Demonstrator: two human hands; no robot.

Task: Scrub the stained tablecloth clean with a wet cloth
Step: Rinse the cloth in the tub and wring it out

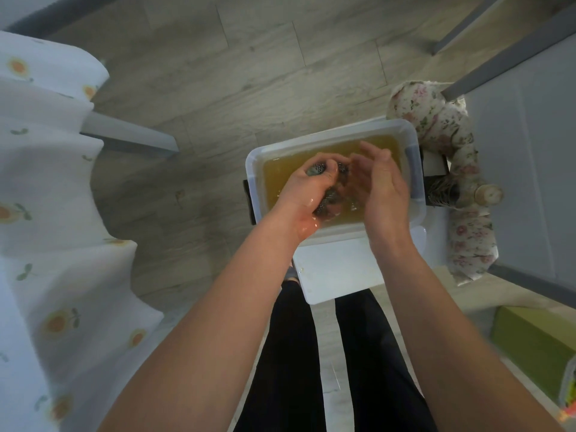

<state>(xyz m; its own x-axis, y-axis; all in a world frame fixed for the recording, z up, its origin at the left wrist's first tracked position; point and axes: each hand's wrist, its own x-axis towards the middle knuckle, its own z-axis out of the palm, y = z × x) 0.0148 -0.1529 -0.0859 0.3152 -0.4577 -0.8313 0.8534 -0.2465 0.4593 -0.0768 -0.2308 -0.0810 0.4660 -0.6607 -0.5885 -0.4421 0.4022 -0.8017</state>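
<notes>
A clear plastic tub (416, 157) of murky yellow-brown water stands on a white stool (339, 269) in front of me. My left hand (307, 188) grips a dark spotted wet cloth (327, 201), bunched up over the water. My right hand (385, 188) is beside it with fingers nearly straight, touching the cloth from the right. The white tablecloth (46, 213) with orange fruit prints hangs in folds along the left edge of the view.
A floral fabric roll (448, 141) lies across a grey chair (523, 169) right of the tub. A green box (536, 341) sits low at the right. Grey wood floor (249, 63) spreads beyond the tub. My legs in black trousers (290, 369) are below the stool.
</notes>
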